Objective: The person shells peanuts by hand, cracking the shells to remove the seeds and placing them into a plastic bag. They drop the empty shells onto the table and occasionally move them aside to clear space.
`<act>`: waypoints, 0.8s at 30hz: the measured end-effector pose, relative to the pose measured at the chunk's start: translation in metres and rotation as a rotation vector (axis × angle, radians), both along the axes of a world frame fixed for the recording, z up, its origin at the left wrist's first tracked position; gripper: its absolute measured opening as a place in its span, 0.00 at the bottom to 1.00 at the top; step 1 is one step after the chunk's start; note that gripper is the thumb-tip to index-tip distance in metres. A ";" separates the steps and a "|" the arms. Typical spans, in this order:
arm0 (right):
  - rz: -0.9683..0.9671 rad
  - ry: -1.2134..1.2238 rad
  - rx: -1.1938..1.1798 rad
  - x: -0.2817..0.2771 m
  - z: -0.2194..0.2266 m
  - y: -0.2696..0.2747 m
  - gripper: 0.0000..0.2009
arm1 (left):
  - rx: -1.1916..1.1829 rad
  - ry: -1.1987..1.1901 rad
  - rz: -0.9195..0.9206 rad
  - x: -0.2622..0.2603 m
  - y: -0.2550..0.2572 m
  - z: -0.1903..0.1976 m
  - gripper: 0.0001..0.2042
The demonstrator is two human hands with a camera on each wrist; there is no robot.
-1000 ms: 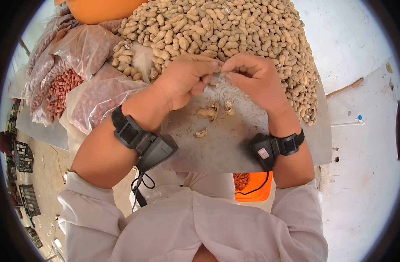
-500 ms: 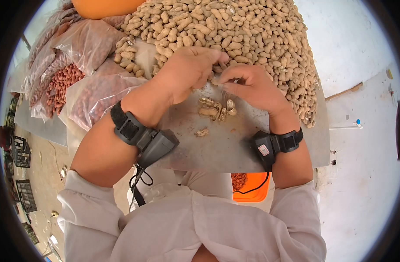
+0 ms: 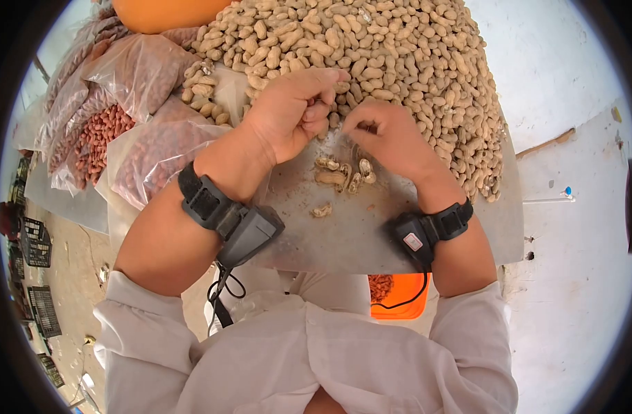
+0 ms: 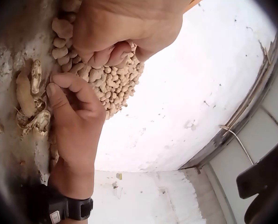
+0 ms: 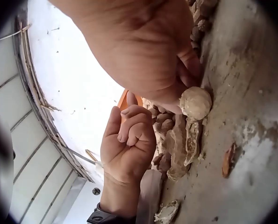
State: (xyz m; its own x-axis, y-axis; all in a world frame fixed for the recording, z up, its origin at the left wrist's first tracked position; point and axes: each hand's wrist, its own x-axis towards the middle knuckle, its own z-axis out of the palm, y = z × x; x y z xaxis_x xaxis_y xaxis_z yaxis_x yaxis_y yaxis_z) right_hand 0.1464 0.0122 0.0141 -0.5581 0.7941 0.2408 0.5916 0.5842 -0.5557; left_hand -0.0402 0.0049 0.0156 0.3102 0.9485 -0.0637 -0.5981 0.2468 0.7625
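At the near edge of the peanut pile (image 3: pixel 398 41), my left hand (image 3: pixel 285 110) has its index finger reaching out by a peanut (image 3: pixel 343 87). Its other fingers are curled, and the right wrist view shows this palm (image 5: pixel 127 149) with nothing visible in it. My right hand (image 3: pixel 392 138) is low over the metal tabletop, its thumb and index tips close together; in the left wrist view no object shows clearly between these fingertips (image 4: pixel 55 88). Cracked shells (image 3: pixel 329 176) lie just below the hands, one rounded shell (image 5: pixel 196 102) close beside my right hand in the right wrist view.
Clear bags of reddish kernels (image 3: pixel 133 72) lie left of the pile, below an orange container (image 3: pixel 164 15). A small shell piece (image 3: pixel 321 210) sits nearer the table's front. Under that edge is an orange tub (image 3: pixel 405 297) holding kernels. A white wall stands at right.
The hands, together a second ago, have parted: the left moved up to the pile, the right slightly down. More shells lie on the tabletop than a second ago.
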 end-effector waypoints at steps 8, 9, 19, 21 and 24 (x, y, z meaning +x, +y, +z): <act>0.040 0.918 -0.408 0.002 0.004 0.001 0.05 | 0.151 0.195 -0.016 0.003 -0.003 -0.004 0.11; 0.054 0.941 -0.404 0.001 0.004 0.000 0.05 | 0.170 0.217 0.018 0.007 -0.005 -0.003 0.11; 0.037 0.735 -0.078 -0.001 0.008 -0.005 0.07 | 0.251 0.326 0.061 0.012 -0.011 0.000 0.10; 0.029 0.786 -0.173 -0.001 0.009 -0.007 0.07 | 0.258 0.276 0.037 0.012 -0.010 -0.002 0.10; 0.007 0.795 -0.163 -0.001 0.011 -0.010 0.08 | 0.241 0.195 -0.042 0.009 -0.010 -0.002 0.10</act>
